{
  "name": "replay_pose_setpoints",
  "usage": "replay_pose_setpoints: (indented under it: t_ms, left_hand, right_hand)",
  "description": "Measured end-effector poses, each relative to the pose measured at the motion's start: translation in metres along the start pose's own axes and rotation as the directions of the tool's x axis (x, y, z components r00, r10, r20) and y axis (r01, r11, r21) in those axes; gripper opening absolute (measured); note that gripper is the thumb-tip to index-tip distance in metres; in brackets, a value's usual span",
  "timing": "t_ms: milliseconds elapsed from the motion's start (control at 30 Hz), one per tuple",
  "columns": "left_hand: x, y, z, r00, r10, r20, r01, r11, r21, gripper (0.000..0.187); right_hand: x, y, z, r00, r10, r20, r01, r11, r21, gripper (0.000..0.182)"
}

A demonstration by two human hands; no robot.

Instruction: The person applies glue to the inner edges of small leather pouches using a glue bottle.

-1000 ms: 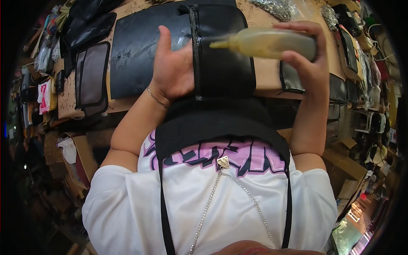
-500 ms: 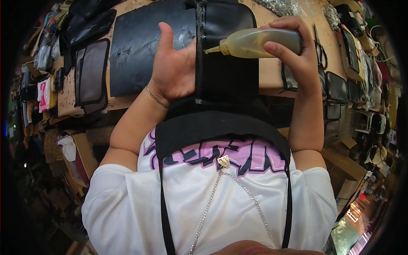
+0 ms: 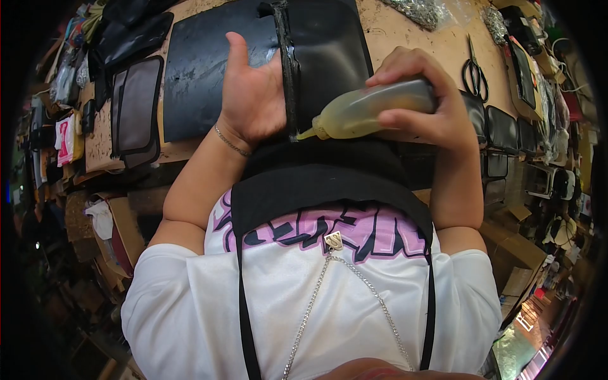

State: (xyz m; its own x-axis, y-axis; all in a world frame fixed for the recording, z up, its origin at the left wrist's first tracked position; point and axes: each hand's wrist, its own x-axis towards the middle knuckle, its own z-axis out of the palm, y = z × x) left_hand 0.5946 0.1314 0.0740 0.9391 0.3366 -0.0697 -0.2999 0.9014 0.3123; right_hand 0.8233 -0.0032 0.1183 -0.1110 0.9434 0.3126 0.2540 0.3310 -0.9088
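Note:
My right hand (image 3: 430, 104) is closed around a soft plastic squeeze bottle (image 3: 380, 109) with yellowish contents, probably glue. Its pointed nozzle (image 3: 306, 133) is at the near end of a raised edge strip (image 3: 288, 69) on a black leather-like piece (image 3: 326, 47). My left hand (image 3: 253, 98) lies palm up, thumb spread out, with its fingers tucked out of sight beneath that strip. Under the left hand is a larger dark sheet (image 3: 196, 69) with shiny smears.
On the table (image 3: 396, 31), black scissors (image 3: 475, 76) lie at the right, above several small black pieces (image 3: 501, 128). Brown-grey panels (image 3: 138, 104) are stacked at the left. A clear plastic bag (image 3: 421, 12) with silvery bits sits at the back.
The bottle has come nearer to my body, its nozzle sliding from partway along the strip to the near end. The black piece has tilted and shifted left; my left hand has moved slightly left.

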Motion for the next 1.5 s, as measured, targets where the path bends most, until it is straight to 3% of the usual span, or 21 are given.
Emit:
replay_pose_setpoints:
  t_ms: [33, 100, 133, 200, 267, 300, 333, 367, 400, 500, 633, 700, 933, 1100, 1500]
  left_hand:
    - [0.0, 0.001, -0.004, 0.999, -0.005, 0.043, 0.006, 1.0, -0.027, 0.113]
    - [0.001, 0.004, -0.011, 0.992, -0.012, 0.128, 0.022, 0.996, -0.081, 0.113]
    - [-0.001, 0.005, -0.009, 0.998, -0.004, 0.062, 0.006, 0.999, -0.032, 0.113]
    - [-0.004, 0.007, -0.001, 0.998, 0.02, -0.066, -0.016, 0.997, 0.07, 0.112]
    - [-0.004, 0.012, -0.007, 0.998, 0.046, -0.05, -0.04, 0.994, 0.105, 0.114]
    - [-0.005, 0.015, -0.009, 0.997, 0.059, -0.041, -0.054, 0.991, 0.122, 0.114]
    - [-0.006, 0.017, -0.009, 0.994, 0.084, -0.067, -0.074, 0.987, 0.146, 0.114]
    - [-0.006, 0.019, -0.009, 0.99, 0.109, -0.093, -0.092, 0.981, 0.17, 0.114]
    - [-0.007, 0.021, -0.009, 0.984, 0.133, -0.118, -0.109, 0.975, 0.195, 0.114]
    - [-0.007, 0.028, -0.024, 0.994, 0.098, 0.049, -0.102, 0.991, 0.082, 0.113]
    - [-0.007, 0.027, -0.023, 0.998, 0.069, 0.011, -0.07, 0.992, 0.1, 0.112]
    - [-0.005, 0.022, -0.018, 0.996, 0.072, -0.048, -0.066, 0.991, 0.114, 0.112]
    - [0.0, 0.011, -0.023, 0.996, 0.035, 0.076, -0.04, 0.997, 0.067, 0.108]
    - [0.0, 0.01, -0.026, 0.987, 0.012, 0.162, -0.018, 0.999, 0.034, 0.107]
    - [0.004, 0.008, -0.023, 0.994, 0.006, 0.107, -0.01, 0.999, 0.036, 0.107]
  right_hand:
    - [0.0, -0.004, -0.003, 1.0, 0.006, 0.008, -0.006, 0.998, 0.058, 0.038]
    - [0.001, -0.009, -0.012, 0.996, -0.09, -0.015, 0.089, 0.926, 0.367, 0.041]
    - [0.0, -0.01, -0.019, 0.993, -0.11, -0.038, 0.114, 0.865, 0.489, 0.038]
    - [-0.008, -0.01, -0.041, 0.991, -0.042, -0.127, 0.094, 0.892, 0.443, 0.036]
    - [-0.018, -0.008, -0.066, 0.953, 0.084, -0.29, -0.056, 0.993, 0.102, 0.036]
    - [-0.017, -0.01, -0.068, 0.943, 0.001, -0.334, -0.1, 0.955, -0.28, 0.033]
    - [-0.014, -0.011, -0.07, 0.935, -0.094, -0.342, -0.148, 0.773, -0.616, 0.029]
    - [-0.013, -0.012, -0.071, 0.931, -0.185, -0.315, -0.195, 0.476, -0.857, 0.026]
    - [-0.015, -0.011, -0.071, 0.926, -0.184, -0.33, -0.198, 0.508, -0.838, 0.018]
    - [-0.023, 0.01, -0.077, 0.962, -0.024, -0.273, -0.199, 0.624, -0.756, 0.019]
    - [-0.019, 0.024, -0.067, 0.894, 0.154, -0.421, -0.435, 0.521, -0.734, 0.028]
    - [-0.014, 0.024, -0.064, 0.896, 0.117, -0.428, -0.428, 0.477, -0.767, 0.035]
    - [0.0, 0.035, -0.066, 0.865, 0.089, -0.493, -0.477, 0.449, -0.756, 0.02]
    - [0.0, 0.035, -0.07, 0.853, 0.098, -0.513, -0.496, 0.463, -0.735, 0.02]
    - [0.005, 0.037, -0.064, 0.875, 0.044, -0.482, -0.456, 0.413, -0.789, 0.02]
